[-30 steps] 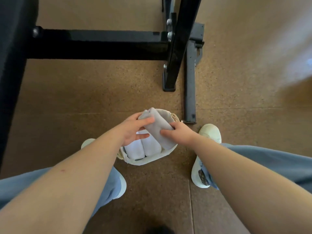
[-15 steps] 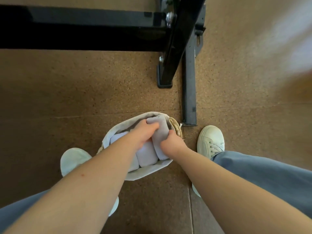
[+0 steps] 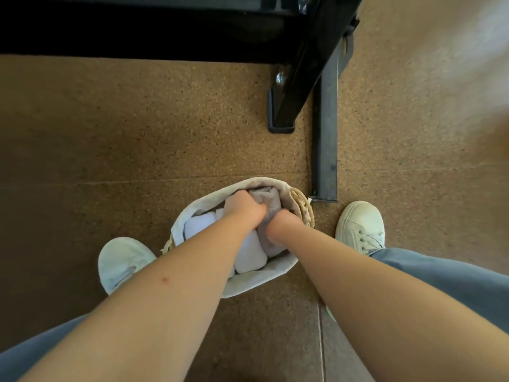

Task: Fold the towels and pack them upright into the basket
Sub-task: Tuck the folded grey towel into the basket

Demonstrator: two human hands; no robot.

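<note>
A soft grey towel (image 3: 271,201) is gripped by left hand (image 3: 245,209) and right hand (image 3: 281,226) inside the oval, cloth-lined wicker basket (image 3: 303,208), beside 2 rolled white towels (image 3: 250,257).

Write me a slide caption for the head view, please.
Left hand and right hand grip a grey towel in the lined basket beside white towels on a cork floor.

The basket (image 3: 303,208) is woven straw with a cloth liner. The towels (image 3: 250,255) look soft and matt. The floor (image 3: 137,128) is speckled cork, and the frame (image 3: 297,78) is glossy black metal.
</note>
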